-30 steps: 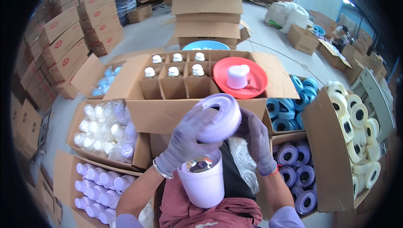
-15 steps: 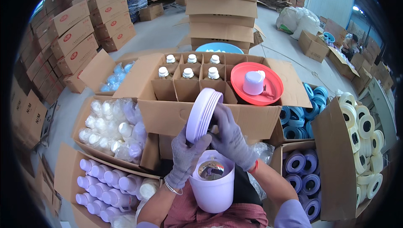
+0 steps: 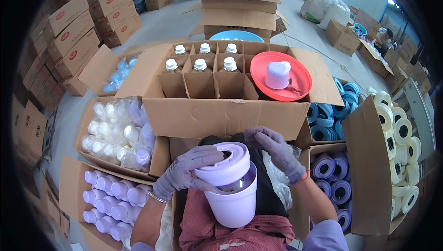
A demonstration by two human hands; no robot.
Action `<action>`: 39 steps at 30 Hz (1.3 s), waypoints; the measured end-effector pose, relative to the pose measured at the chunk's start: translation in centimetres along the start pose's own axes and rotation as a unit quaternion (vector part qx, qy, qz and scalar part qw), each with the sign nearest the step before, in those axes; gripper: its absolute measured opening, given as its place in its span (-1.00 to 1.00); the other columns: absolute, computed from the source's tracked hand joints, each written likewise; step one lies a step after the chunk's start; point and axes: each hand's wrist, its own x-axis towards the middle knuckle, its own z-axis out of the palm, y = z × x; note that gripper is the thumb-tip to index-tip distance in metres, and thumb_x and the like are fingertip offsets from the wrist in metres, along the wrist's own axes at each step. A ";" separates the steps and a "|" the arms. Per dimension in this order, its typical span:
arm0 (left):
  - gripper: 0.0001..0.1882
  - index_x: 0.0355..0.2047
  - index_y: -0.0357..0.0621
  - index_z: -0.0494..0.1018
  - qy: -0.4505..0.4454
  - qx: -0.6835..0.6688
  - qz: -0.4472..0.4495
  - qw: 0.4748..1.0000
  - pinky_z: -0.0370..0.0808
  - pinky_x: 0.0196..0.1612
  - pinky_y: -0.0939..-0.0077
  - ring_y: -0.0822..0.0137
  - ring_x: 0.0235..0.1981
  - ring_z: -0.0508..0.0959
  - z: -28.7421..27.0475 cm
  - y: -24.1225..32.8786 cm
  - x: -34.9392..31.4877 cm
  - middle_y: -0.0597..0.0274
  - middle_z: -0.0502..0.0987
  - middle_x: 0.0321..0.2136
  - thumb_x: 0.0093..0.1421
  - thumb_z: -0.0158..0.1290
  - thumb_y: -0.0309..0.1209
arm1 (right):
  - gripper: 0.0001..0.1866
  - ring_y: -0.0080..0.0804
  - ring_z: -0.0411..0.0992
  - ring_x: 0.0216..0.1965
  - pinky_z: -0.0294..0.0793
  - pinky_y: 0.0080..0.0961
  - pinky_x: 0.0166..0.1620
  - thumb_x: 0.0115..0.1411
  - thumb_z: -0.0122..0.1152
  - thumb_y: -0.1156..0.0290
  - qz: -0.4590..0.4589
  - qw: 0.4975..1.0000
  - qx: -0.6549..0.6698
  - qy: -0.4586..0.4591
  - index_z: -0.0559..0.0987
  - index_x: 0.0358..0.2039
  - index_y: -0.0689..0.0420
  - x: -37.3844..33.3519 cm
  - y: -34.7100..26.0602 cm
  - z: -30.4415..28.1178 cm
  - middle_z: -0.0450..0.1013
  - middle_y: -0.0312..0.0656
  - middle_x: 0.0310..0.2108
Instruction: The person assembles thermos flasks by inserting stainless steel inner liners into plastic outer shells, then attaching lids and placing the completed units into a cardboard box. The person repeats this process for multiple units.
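Note:
My left hand (image 3: 184, 170), in a grey glove, grips a light purple threaded collar (image 3: 225, 173) with a round hole in its top. The collar sits tilted over the mouth of a light purple flask body (image 3: 234, 210) in my lap. A strip of shiny silvery liner (image 3: 236, 187) shows in the gap between them. Off to the right, my gloved right hand (image 3: 278, 151) is raised with its fingers stretched out, holding nothing. A divided carton (image 3: 226, 118) stands in front, with several white-capped silvery bottles. On its right corner rests a red dish (image 3: 302, 88) holding a purple cup (image 3: 277, 75).
Left are a box of purple cups (image 3: 110, 208) and one of bagged white parts (image 3: 110, 131). Purple rings (image 3: 341, 191), blue rings (image 3: 325, 117) and cream rings (image 3: 402, 131) fill boxes on the right. A blue basin (image 3: 237, 36) and stacked cartons (image 3: 240, 8) stand beyond.
The collar has come down from upright in both hands onto the flask mouth, held by the left hand. My right hand has let go and moved right. The view has shifted slightly.

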 end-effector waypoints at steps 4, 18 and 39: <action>-0.16 0.02 -0.17 0.56 -0.017 0.041 0.069 0.997 0.34 0.24 0.07 -0.04 0.20 0.43 0.3 0.1 1.0 0.11 0.58 0.01 -0.18 0.32 0.16 | -0.53 -0.41 0.38 0.14 0.31 -0.46 0.24 0.48 -0.22 0.22 -0.062 0.998 -0.020 -0.005 0.41 0.19 0.27 -1.8 0.8 3.8 0.42 -0.11 0.10; -0.48 -0.08 -0.16 0.50 0.081 0.318 -0.039 0.944 0.37 0.10 0.08 -0.01 -0.04 0.49 5.8 8.4 0.7 0.06 0.54 -0.08 0.18 0.13 0.02 | -0.57 -0.38 0.43 0.13 0.31 -0.50 0.27 0.44 -0.21 0.36 0.106 0.916 0.324 -0.209 0.41 0.15 0.39 2.6 5.8 3.7 0.44 -0.02 0.13; -0.57 0.23 -0.31 0.27 0.024 -0.556 -0.147 0.818 0.48 0.15 0.43 0.30 0.03 0.52 9.4 -4.4 2.6 0.11 0.49 0.02 0.41 -0.09 -0.40 | -0.56 -0.17 0.44 -0.04 0.39 -0.17 0.14 0.15 0.26 0.32 -0.367 0.778 -0.485 -0.158 0.56 0.07 0.05 -9.5 -5.5 7.1 0.45 -0.14 -0.07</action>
